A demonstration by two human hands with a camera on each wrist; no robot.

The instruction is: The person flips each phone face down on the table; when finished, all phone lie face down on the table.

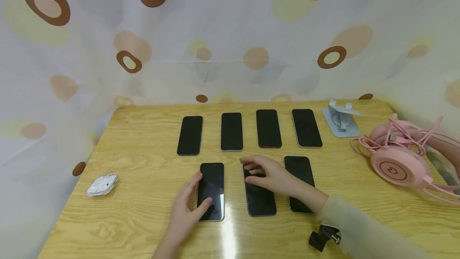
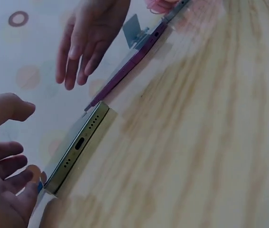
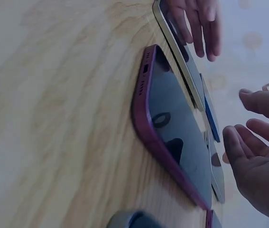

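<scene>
My left hand (image 1: 184, 207) is at the left front phone (image 1: 212, 185), fingers along its left side and thumb above its lower part. The left wrist view shows this phone's gold bottom edge (image 2: 77, 148) on the table, with the thumb raised clear of it. Over the middle front phone (image 1: 261, 202) hovers my right hand (image 1: 271, 174), fingers loosely bent and nothing held. That phone has a purple frame (image 3: 143, 102) in the right wrist view. To its right lies another dark-screened phone (image 1: 299, 171), partly covered by the right forearm.
Several phones form a back row, from a left one (image 1: 190, 135) to a right one (image 1: 307, 128). A light-blue folding stand (image 1: 343, 125) and pink headphones (image 1: 399, 165) with cable are at right. White wired earphones (image 1: 102, 185) lie at left on the wooden table (image 1: 143, 143).
</scene>
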